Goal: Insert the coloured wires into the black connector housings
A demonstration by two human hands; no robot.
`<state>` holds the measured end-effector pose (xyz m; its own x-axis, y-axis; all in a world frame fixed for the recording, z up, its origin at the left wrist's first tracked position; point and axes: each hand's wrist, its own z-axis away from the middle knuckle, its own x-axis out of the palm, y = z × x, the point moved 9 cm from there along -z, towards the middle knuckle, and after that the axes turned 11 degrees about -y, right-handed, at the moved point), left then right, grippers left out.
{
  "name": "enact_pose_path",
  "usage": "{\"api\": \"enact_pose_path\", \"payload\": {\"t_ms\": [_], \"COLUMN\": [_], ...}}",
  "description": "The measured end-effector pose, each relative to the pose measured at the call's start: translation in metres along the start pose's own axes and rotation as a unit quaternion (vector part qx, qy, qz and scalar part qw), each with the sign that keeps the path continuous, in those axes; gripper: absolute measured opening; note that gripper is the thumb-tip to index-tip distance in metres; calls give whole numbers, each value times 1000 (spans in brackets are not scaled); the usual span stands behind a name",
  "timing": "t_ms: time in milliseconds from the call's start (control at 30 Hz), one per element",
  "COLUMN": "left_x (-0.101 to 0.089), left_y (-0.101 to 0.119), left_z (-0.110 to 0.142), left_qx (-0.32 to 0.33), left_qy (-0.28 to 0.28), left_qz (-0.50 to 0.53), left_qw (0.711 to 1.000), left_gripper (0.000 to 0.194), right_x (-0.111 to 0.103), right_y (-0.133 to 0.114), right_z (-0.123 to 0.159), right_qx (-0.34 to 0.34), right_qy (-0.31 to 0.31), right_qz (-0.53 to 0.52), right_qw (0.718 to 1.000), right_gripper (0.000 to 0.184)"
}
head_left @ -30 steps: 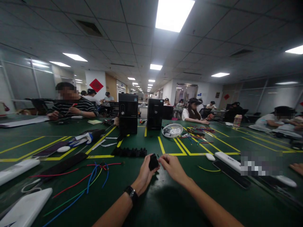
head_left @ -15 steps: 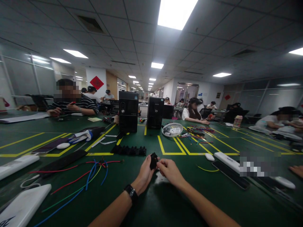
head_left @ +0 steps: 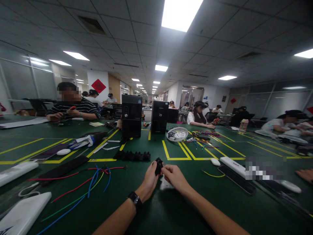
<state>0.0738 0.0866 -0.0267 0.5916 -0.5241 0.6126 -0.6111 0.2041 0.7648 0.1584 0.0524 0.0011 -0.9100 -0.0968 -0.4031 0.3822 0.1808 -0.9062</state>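
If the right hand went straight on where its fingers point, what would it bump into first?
Probably the small black part held in the left hand. The right hand is right beside it, but I can't tell whether they're touching.

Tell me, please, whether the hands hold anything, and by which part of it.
The left hand holds a small black piece by its left side. The right hand is at its right edge; whether it grips there cannot be told.

Small black part, uneven in outline, between both hands
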Motion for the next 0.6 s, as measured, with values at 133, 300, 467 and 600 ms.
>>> {"api": "enact_pose_path", "payload": {"t_ms": [133,300,467,600], "left_x": [1,0,8,14], "left_y": [3,15,30,38], "left_z": [1,4,10,12], "left_qx": [6,23,34,52], "left_qy": [-26,-49,-67,-88], "left_qz": [-58,-193,-233,-227], "left_qw": [998,980,970,969], "left_gripper": [44,47,44,35], "right_x": [3,9,14,13], "right_y": [-1,3,10,18], "right_z": [1,5,10,12], "right_qx": [11,58,96,126], "right_qy": [-25,-76,-136,-152], "right_qz": [-34,-91,-162,-144], "right_qw": [999,991,973,970], "right_gripper": [26,34,40,38]}}
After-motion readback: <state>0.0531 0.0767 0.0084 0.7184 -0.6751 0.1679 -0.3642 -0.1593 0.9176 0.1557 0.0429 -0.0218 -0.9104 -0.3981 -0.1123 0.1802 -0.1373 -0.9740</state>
